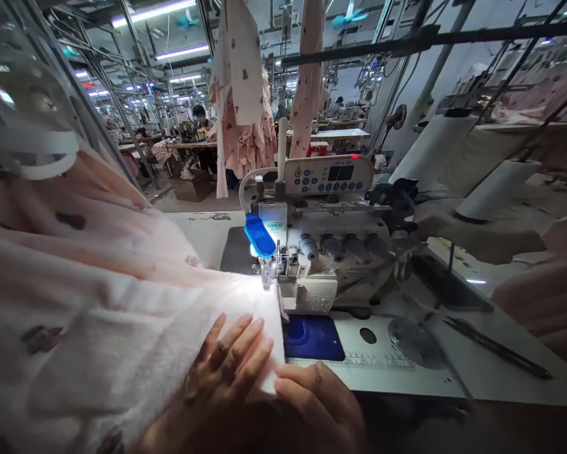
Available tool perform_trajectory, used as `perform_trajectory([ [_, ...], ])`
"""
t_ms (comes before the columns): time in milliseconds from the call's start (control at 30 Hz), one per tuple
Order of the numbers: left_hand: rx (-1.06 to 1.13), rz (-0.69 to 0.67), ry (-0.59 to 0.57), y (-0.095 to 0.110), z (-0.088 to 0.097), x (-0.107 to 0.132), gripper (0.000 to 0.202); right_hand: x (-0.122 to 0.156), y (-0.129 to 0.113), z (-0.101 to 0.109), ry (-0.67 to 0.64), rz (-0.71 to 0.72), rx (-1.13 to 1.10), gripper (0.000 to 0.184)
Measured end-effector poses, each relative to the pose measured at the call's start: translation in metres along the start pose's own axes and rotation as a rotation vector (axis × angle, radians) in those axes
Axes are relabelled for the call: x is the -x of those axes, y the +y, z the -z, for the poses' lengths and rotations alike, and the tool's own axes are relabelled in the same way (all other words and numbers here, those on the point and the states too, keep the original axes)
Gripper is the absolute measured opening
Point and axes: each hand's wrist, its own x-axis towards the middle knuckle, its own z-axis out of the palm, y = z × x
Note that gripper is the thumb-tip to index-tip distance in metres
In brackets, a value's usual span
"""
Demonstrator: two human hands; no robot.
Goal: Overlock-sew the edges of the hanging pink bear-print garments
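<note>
A pale pink fleece fabric (122,315) with small brown prints lies across the table and runs under the presser foot (268,268) of a white overlock sewing machine (321,252). My left hand (226,369) rests flat on the fabric with fingers stretched out, just in front of the foot. My right hand (316,403) pinches the fabric's near right corner at the table's front edge, fingers closed on it. A bright lamp lights the cloth at the needle.
A blue plate (311,337) sits in the machine bed right of the fabric. A control panel (328,174) tops the machine. Scissors or tweezers (496,347) lie at right. White rolls (496,189) stand behind. Pink garments (240,94) hang overhead; other workers sit far back.
</note>
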Motion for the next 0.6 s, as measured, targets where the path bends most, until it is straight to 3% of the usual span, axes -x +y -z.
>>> perform_trajectory([
  [233,-0.085,-0.107,0.010,-0.020,-0.004,-0.007,0.036,-0.004,0.018,0.003,-0.065,0.053,0.040,0.024],
  [333,-0.077,-0.052,-0.030,-0.024,-0.005,-0.014,0.038,-0.011,0.027,-0.003,-0.045,0.115,0.058,0.017],
  [500,-0.106,0.046,-0.137,-0.030,-0.008,-0.023,0.047,-0.030,0.041,-0.019,0.118,0.219,0.088,0.016],
  [600,-0.092,0.065,-0.172,-0.038,-0.013,-0.028,0.050,-0.042,0.049,-0.023,0.092,0.253,0.088,0.014],
])
